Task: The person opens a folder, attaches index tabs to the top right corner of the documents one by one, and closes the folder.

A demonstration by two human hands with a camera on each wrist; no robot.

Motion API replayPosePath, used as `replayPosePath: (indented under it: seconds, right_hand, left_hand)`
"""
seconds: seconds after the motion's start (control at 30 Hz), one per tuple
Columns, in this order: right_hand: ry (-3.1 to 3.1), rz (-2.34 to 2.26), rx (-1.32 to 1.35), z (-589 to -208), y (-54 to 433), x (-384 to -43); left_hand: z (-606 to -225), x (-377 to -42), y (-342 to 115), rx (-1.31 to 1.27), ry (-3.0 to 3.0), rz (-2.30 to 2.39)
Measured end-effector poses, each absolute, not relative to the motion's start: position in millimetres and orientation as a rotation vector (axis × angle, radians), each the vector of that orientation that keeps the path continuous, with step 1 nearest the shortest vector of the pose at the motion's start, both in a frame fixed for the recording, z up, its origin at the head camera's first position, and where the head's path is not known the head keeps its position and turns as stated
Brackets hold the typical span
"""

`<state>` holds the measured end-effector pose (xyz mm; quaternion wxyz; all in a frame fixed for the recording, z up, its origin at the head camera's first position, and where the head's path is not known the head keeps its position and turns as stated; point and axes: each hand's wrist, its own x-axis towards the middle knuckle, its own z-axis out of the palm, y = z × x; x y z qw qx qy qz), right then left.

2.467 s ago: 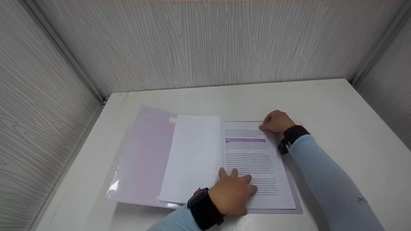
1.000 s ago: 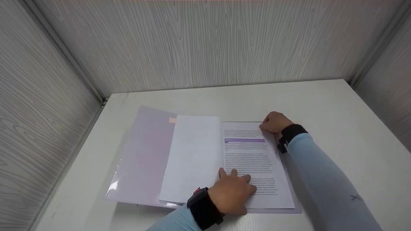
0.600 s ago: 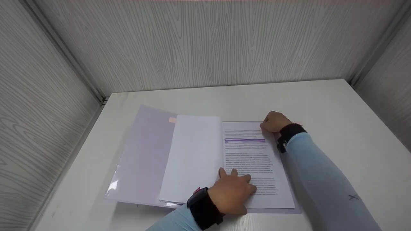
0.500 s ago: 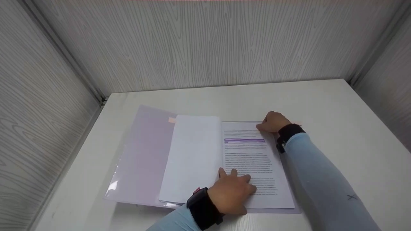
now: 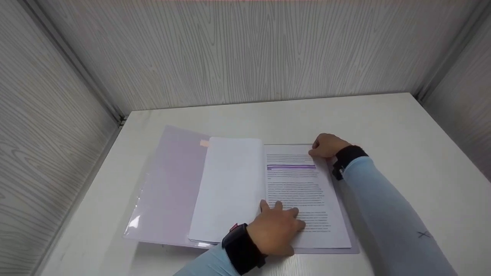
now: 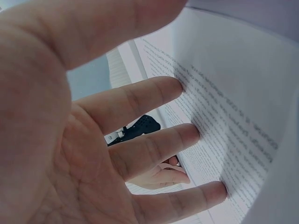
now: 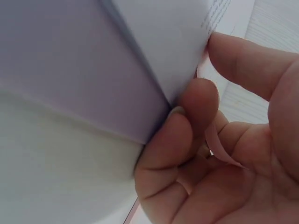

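A translucent lilac folder (image 5: 174, 188) lies open with a stack of sheets inside. The turned white pages (image 5: 232, 188) lie at its left; the printed page (image 5: 297, 184) with purple-marked lines faces up at the right. My left hand (image 5: 274, 232) rests with spread fingers on the lower part of that page, near the fold. At the page's top right corner, my right hand (image 5: 328, 145) has its thumb on the paper and its other fingers curled at the edge. In the right wrist view, a pale pink sticky tab (image 7: 219, 148) runs from the page edge between thumb and fingers.
Another pink tab (image 5: 204, 143) sticks out from the turned pages' left edge. The white table (image 5: 402, 130) is bounded by a grained back panel (image 5: 245, 53) and side panels. The folder's left cover stands slightly raised, casting a shadow.
My right thumb has shifted slightly back and forth at the page's top right corner. My left hand has stayed in place on the page.
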<state>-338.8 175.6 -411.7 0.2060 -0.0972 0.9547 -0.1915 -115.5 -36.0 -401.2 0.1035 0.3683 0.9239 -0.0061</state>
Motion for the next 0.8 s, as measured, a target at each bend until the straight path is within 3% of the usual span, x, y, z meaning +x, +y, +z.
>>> replayPosePath:
  seconds: [0.8]
  right_hand:
    - [2.645,-0.599,-0.295,-418.3,181.5,-341.3]
  left_hand:
    - [-402.2,-114.5,-34.9,1.082,2.741,-0.057]
